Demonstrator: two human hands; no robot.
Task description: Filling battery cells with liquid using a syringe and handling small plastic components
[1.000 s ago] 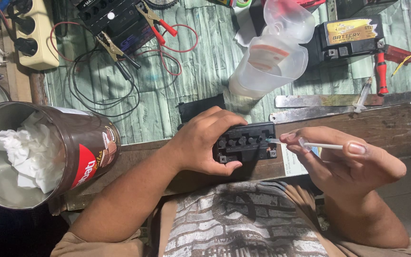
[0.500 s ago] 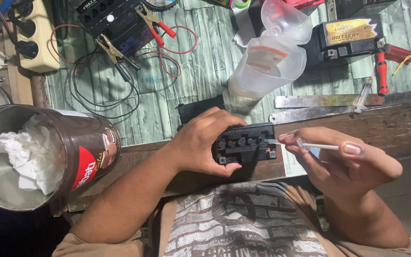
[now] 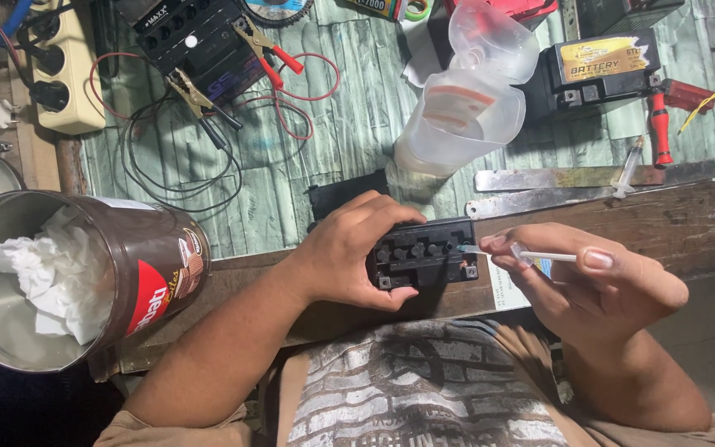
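Left of the small black plastic battery block, a brown metal tin stuffed with crumpled white paper lies tilted on the wooden counter. My left hand wraps over the block's left end and far edge, fingers clenched on it, pinning it to the counter's near edge just in front of my chest. The block looks dense and stiff, heavy for its size, with smooth sides that could slide, so I judge a grip across its short ends or flat walls safest, clear of the row of open round ports on top.

Right of the block, my right hand pinches a thin clear plastic syringe, its tip at the block's right-hand port. The syringe seems light and a little fragile; it is best held at the barrel.

Beyond the block stand cloudy plastic jugs and a larger black battery.
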